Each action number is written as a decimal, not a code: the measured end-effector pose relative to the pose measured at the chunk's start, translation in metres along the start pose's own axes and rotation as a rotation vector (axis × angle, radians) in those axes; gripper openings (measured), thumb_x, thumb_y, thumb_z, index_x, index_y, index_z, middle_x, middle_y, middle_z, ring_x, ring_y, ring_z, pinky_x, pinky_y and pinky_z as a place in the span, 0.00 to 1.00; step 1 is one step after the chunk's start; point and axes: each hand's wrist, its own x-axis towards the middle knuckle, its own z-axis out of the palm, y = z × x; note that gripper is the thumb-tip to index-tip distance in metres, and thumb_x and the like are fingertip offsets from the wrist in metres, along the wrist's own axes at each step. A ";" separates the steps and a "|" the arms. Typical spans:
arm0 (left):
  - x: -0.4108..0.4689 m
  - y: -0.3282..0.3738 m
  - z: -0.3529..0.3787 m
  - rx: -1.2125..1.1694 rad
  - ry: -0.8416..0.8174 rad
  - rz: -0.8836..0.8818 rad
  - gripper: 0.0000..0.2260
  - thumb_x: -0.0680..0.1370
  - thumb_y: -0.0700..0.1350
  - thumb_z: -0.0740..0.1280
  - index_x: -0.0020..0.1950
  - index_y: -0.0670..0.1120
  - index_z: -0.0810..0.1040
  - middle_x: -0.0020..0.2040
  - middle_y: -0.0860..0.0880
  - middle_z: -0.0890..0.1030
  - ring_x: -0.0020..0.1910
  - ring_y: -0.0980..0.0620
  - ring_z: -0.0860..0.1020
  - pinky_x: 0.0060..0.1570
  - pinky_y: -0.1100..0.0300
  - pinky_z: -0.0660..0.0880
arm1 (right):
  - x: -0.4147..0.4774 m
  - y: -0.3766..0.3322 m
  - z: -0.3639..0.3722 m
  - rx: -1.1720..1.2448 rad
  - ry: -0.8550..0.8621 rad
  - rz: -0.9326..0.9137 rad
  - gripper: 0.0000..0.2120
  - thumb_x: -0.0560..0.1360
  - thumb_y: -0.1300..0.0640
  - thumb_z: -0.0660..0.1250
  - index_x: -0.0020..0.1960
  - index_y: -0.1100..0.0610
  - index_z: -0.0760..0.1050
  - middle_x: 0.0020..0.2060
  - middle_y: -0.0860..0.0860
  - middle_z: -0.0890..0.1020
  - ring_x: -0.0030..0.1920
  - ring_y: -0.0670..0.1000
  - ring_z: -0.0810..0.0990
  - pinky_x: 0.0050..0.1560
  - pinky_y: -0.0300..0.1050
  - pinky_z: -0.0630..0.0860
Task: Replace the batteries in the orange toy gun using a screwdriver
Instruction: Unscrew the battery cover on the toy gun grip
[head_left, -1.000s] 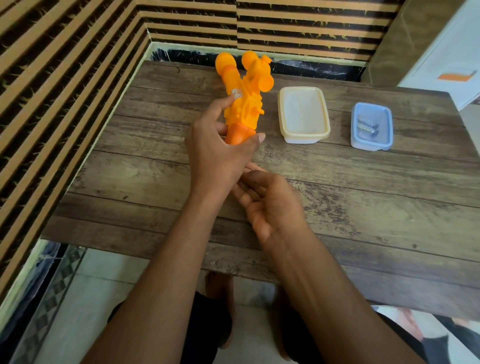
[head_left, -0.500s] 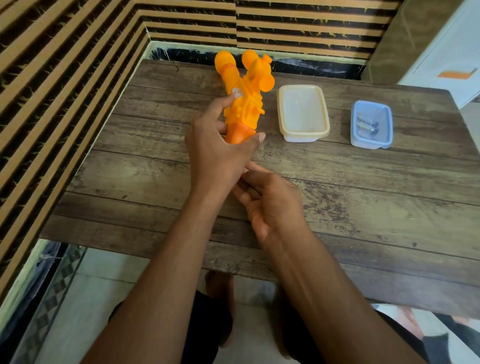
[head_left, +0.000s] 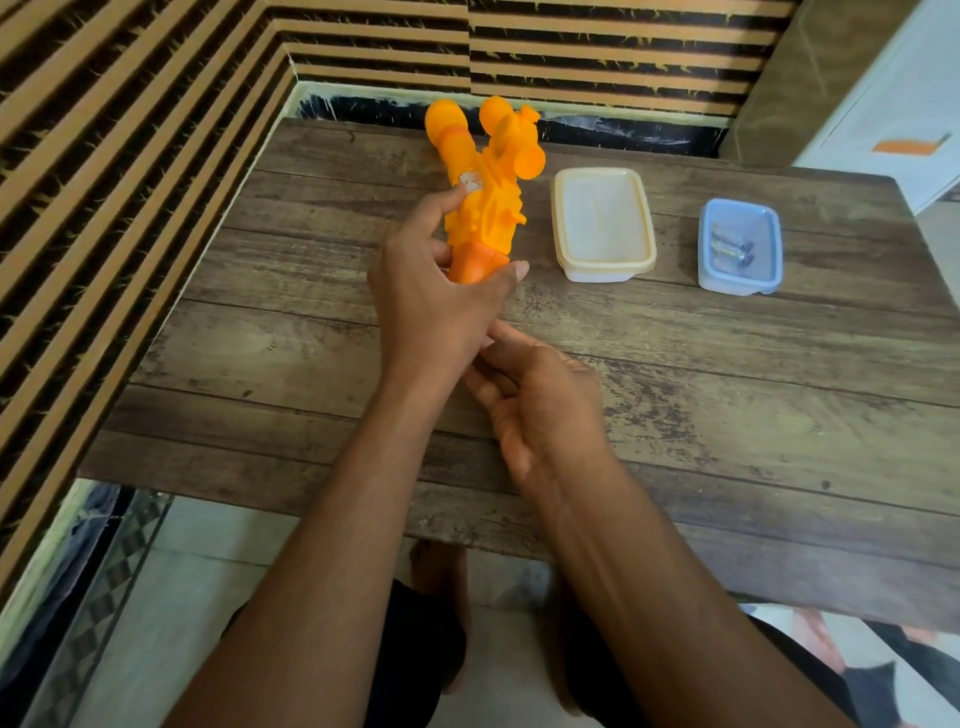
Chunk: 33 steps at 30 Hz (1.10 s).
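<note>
We hold the orange toy gun (head_left: 485, 192) up off the desk (head_left: 727, 405) in our left hand (head_left: 436, 306), near the far left corner, its barrel end pointing away from us and its grip end buried in the palm; thumb and fingers (head_left: 511, 271) are clenched around the lower body, which we judge steadies the toy and turns its underside towards our right hand (head_left: 545, 405). That hand sits just behind and under the left one, touching it, with its fingers curled in as if pinching something slim; we cannot tell whether a screwdriver is in them, since the left hand hides that spot and no tool shows anywhere. Our guess is that the battery cover lies at the hidden grip end and that the screw is being worked there. Two small tubs stand to the right of the toy towards the far edge: a cream-lidded container (head_left: 602, 226), closed, and nearer the far right corner an open blue container (head_left: 740, 247) holding batteries (head_left: 730, 249), kept within reach, probably for the swap; whether they are fresh or spent we cannot say. A small pale sticker (head_left: 470, 182) sits on the barrel, its print too small to read, and nothing on the batteries is legible either
</note>
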 end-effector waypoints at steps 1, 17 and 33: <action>0.000 -0.001 0.000 -0.001 -0.001 0.003 0.31 0.69 0.51 0.83 0.70 0.55 0.79 0.38 0.54 0.82 0.37 0.54 0.83 0.40 0.50 0.82 | 0.000 0.000 0.000 -0.002 0.003 -0.003 0.13 0.75 0.79 0.60 0.49 0.71 0.83 0.42 0.61 0.87 0.41 0.54 0.87 0.53 0.53 0.86; -0.002 -0.005 0.012 0.166 0.043 0.104 0.34 0.65 0.55 0.83 0.70 0.57 0.80 0.51 0.49 0.82 0.49 0.49 0.81 0.48 0.52 0.80 | 0.003 -0.008 -0.002 0.107 -0.004 0.136 0.13 0.76 0.77 0.55 0.49 0.71 0.78 0.46 0.62 0.84 0.37 0.54 0.86 0.38 0.46 0.86; 0.000 0.002 -0.001 -0.177 0.122 -0.109 0.29 0.68 0.49 0.84 0.67 0.53 0.82 0.41 0.53 0.86 0.40 0.60 0.86 0.43 0.54 0.85 | 0.004 -0.011 0.000 0.093 0.023 0.131 0.10 0.75 0.78 0.60 0.51 0.73 0.79 0.46 0.64 0.86 0.50 0.60 0.87 0.54 0.52 0.85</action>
